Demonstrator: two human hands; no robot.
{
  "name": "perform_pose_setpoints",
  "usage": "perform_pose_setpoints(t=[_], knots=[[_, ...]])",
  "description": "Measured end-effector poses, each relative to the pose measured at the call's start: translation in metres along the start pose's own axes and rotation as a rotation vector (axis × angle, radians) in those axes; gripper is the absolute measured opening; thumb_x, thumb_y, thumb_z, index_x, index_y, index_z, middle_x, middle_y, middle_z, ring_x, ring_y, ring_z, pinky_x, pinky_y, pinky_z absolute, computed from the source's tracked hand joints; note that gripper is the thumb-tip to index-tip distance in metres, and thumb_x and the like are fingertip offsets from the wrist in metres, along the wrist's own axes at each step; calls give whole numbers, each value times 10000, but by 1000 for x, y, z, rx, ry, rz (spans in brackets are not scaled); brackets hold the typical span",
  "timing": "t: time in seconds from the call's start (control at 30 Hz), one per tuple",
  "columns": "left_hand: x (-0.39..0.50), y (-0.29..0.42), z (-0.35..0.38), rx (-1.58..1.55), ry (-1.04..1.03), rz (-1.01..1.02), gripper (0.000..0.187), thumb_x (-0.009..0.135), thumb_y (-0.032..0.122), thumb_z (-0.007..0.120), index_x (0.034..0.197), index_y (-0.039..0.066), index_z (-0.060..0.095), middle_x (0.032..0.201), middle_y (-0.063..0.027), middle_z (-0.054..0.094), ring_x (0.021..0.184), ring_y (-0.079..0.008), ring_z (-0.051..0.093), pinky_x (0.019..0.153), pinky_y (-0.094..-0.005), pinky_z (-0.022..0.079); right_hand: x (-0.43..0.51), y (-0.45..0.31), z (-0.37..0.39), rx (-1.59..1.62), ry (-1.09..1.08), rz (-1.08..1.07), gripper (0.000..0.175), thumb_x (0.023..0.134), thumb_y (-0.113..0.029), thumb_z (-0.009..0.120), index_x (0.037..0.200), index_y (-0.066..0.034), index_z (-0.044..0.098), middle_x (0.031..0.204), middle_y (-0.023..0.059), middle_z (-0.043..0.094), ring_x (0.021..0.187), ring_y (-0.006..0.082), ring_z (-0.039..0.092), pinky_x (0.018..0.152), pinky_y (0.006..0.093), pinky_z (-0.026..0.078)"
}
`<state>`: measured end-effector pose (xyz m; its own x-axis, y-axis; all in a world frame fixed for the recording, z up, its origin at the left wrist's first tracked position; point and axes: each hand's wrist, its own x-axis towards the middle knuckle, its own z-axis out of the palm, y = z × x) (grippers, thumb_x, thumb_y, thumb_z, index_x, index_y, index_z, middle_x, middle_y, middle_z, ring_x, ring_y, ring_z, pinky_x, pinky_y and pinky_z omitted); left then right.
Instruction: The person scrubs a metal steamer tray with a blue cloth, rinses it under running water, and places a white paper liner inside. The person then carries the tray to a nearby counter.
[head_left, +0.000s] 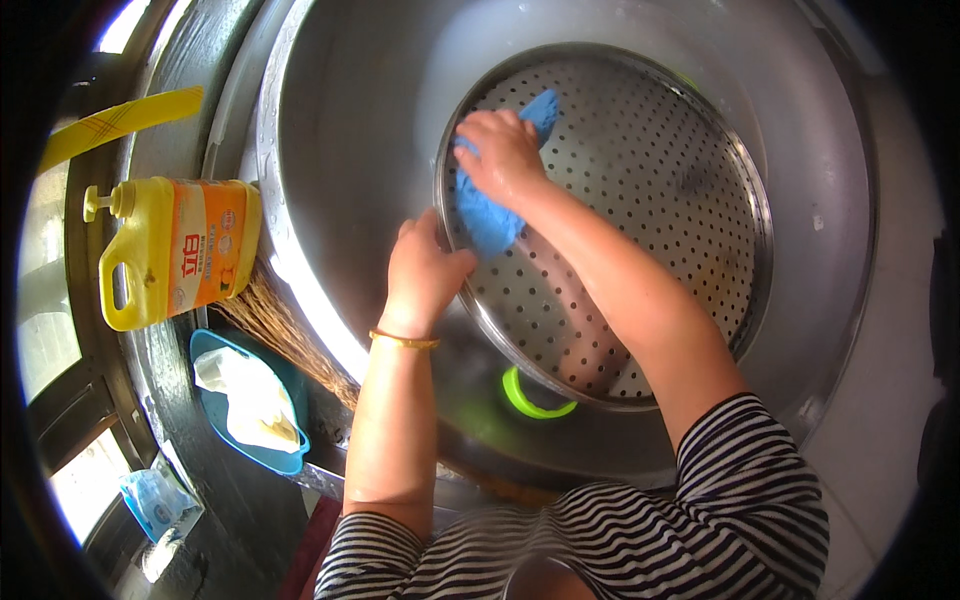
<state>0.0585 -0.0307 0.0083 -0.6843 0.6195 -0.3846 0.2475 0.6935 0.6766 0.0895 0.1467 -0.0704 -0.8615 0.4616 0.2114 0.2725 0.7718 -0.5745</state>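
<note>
A large round perforated metal steamer tray (600, 225) leans inside a very big metal wok or basin (360, 150). My right hand (502, 154) presses a blue cloth (484, 217) against the tray's upper left part, near its rim. With fingers behind and thumb in front, my left hand (427, 270) grips the tray's left rim. A bright green handle-like piece (532, 397) shows beneath the tray's lower edge; what it belongs to is hidden.
Left of the basin stand a yellow pump jug of Liby detergent (150, 255), a straw brush (292, 330) and a blue plastic basket (214, 409) holding a white bag (247, 397). A yellow strip (124, 124) and a blue-and-white packet (159, 499) lie by the window.
</note>
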Motion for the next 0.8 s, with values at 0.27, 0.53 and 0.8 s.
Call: perform_pose_setpoints(t=[0.27, 0.53, 0.8], knots=[[7, -6, -1, -235, -58, -119, 357, 595, 79, 708, 933, -20, 650, 844, -169, 593, 807, -329, 645, 720, -400, 522, -95, -29, -70, 333, -320, -326, 247, 742, -38, 626, 955, -109, 728, 1119, 80, 605, 1146, 284, 520, 983, 463, 360], [7, 1, 2, -269, -82, -148, 335, 614, 44, 683, 937, -29, 635, 851, -180, 635, 779, -292, 662, 687, -372, 528, -164, -23, -129, 439, -322, -402, 261, 729, -22, 642, 908, -187, 733, 1105, 15, 606, 1151, 252, 534, 985, 452, 370], [5, 7, 2, -169, 9, -69, 322, 625, 72, 666, 935, -9, 630, 865, -172, 619, 790, -325, 636, 727, -389, 518, -90, -3, -84, 367, 33, -34, 425, 823, -172, 731, 1199, -40, 584, 1402, 200, 465, 1295, 384, 458, 1078, 485, 362]])
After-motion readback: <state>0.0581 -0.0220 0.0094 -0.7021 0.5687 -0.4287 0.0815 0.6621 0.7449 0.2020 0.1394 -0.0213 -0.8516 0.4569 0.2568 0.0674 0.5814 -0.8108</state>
